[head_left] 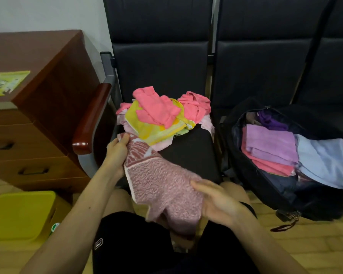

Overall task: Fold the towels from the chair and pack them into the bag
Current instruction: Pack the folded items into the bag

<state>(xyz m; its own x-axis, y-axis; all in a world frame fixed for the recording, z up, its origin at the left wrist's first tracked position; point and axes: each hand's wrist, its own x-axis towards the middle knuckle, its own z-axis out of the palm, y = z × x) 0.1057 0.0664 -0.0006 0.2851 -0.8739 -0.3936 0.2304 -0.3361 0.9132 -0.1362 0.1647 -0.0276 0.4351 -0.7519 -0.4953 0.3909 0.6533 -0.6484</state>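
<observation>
Left hand (118, 148): arm stretched to the front left corner of the chair (190, 155) seat, thumb and fingers pinching a corner of the dusty pink towel (162, 186). Right hand (216, 200): blurred, against the towel's other end, before the chair; grip or mere touch, cannot tell. Towel spans both hands. Loose towels (162, 113) heaped at seat back. Open bag (315, 202) right of chair, folded towels (269, 147) inside.
</observation>
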